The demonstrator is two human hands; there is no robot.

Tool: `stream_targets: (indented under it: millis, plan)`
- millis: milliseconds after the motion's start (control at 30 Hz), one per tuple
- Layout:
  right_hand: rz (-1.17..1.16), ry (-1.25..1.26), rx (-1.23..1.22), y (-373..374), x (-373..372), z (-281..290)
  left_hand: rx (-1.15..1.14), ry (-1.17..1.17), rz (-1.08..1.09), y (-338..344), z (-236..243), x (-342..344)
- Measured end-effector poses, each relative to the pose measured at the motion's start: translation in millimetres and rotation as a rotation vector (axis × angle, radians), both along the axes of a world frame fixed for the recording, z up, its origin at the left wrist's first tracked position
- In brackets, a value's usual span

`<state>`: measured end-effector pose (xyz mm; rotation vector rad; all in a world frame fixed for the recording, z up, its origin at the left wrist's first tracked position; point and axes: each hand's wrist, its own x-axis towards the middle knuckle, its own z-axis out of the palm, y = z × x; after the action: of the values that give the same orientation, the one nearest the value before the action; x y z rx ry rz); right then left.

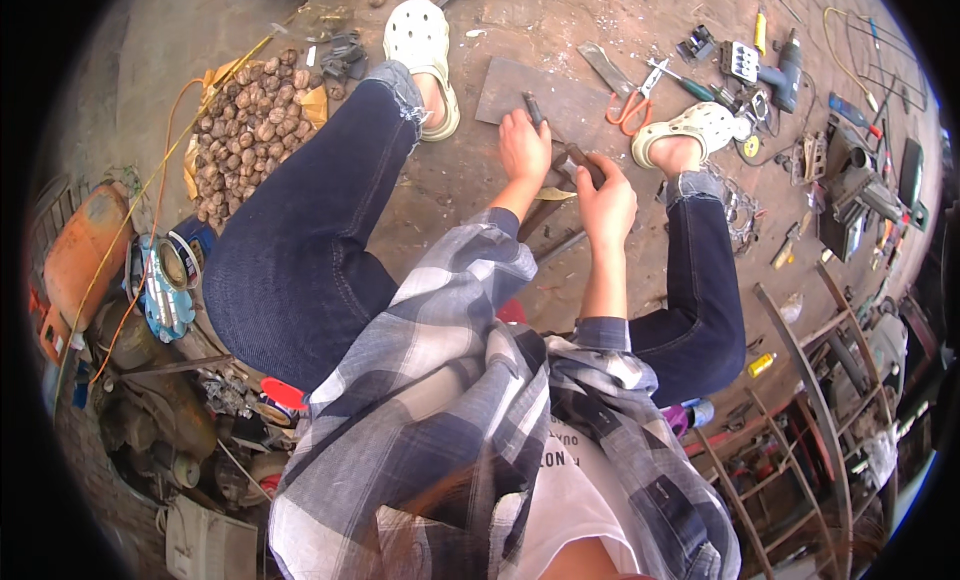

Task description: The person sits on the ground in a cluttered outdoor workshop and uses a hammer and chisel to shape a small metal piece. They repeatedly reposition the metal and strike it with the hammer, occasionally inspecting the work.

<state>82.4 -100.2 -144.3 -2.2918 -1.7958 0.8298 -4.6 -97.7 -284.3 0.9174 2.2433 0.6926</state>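
My left hand [524, 147] is closed around a short dark rod-like tool [533, 108], whose end sticks out past the fingers. Just to its right, my right hand [607, 202] grips a dark brown, hammer-like piece [572, 166]; the fingers partly cover it, so its full shape is hidden. Both hands are close together between my feet, low over the ground. Beyond them lies a flat grey plate [498, 88]. A pair of orange-handled scissors [632, 110] rests at the plate's right edge, near a flat metal blade [604, 68].
A heap of walnuts [250, 120] lies left of my leg. At the right are a green screwdriver [690, 84], a blue power drill [787, 78] and scattered metal parts. A metal rack [790, 420] stands at lower right; an orange canister [88, 250] stands far left.
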Motion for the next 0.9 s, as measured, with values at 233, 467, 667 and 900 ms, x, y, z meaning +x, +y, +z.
stream_targets:
  millis: [233,467,667,900]
  plan:
    - [-0.042,-0.073,-0.002,10,-1,1,-0.01,0.02,0.075,-3,4,-5]
    - [-0.025,-0.105,-0.086,10,-6,1,0.059,-0.104,0.108,-12,2,-5]
    - [-0.023,-0.103,-0.067,10,-4,0,0.131,-0.083,0.191,-13,-6,-1]
    - [0.048,-0.061,0.018,6,-14,11,0.125,-0.115,0.204,-13,-6,-11]
